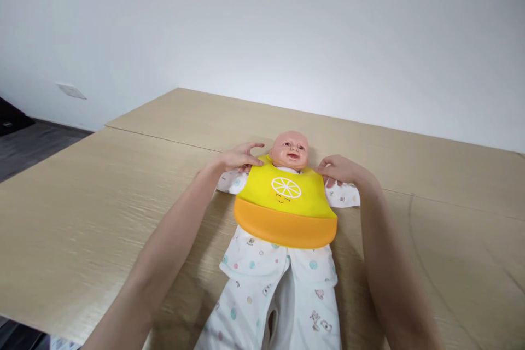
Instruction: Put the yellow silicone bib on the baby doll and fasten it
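A bright yellow bib with a smooth, rubbery look lies on the chest of a pink, hard-looking baby doll, at the centre of the frame. The doll is on its back on a pale wood-grain table, its head toward the top of the picture and its white patterned outfit running down to the lower edge.

The left hand, left of the doll's neck, has its thumb and forefinger spread apart, with the lower digit touching the bib's upper left shoulder; it does not close around anything visible. The right hand bends its fingers at the bib's upper right corner; whether they pinch the edge or only rest there cannot be told.

The bib is probably light, bendable and hard to break, likely silicone, with a surface that may cling slightly to skin and cloth. Its orange curved catch pocket, at the lower centre, looks thicker and stiffer than the flat panel. The 2 upper corners beside the neck seem the best holds, pinched between thumb and forefinger; the pocket's rim offers a third, firmer place.
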`<state>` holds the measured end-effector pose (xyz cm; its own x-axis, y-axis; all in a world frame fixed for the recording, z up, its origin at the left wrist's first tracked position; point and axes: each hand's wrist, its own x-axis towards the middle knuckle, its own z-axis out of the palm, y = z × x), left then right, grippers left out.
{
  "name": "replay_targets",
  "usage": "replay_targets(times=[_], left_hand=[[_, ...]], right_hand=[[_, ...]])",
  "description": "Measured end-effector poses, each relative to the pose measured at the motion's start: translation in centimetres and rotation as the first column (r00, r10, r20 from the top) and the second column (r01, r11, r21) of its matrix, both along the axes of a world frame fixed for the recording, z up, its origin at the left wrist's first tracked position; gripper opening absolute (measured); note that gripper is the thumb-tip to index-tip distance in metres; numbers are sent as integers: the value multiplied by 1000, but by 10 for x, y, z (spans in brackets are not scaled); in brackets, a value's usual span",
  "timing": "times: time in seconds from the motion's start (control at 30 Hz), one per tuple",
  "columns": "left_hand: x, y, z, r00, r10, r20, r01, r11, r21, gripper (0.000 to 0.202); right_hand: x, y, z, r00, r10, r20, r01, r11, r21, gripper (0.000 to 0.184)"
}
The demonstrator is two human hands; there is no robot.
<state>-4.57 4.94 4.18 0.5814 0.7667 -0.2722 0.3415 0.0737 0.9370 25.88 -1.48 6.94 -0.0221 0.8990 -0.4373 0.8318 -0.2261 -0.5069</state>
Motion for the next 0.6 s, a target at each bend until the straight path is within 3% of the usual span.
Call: replay_targets(times=[0.13, 0.33, 0.5, 0.6], left_hand=[[-6, -5, 7, 991, -130, -41, 128, 991, -38, 93], [-8, -17, 7, 987, -148, -58, 146, 988, -41, 88], [-15, -23, 5, 975, -222, -22, 218, 970, -108, 93], [-19, -22, 6, 969, -245, 6, 244, 961, -128, 88]], right_hand=[[-3, -16, 4, 997, 50, -56, -52, 998, -36, 42], [-6, -48, -6, 967, 131, -218, -136, 991, -5, 45], [2, -60, -17, 845, 43, -533, -75, 996, -38, 45], [7, -60, -18, 792, 45, -609, -94, 994, -49, 44]])
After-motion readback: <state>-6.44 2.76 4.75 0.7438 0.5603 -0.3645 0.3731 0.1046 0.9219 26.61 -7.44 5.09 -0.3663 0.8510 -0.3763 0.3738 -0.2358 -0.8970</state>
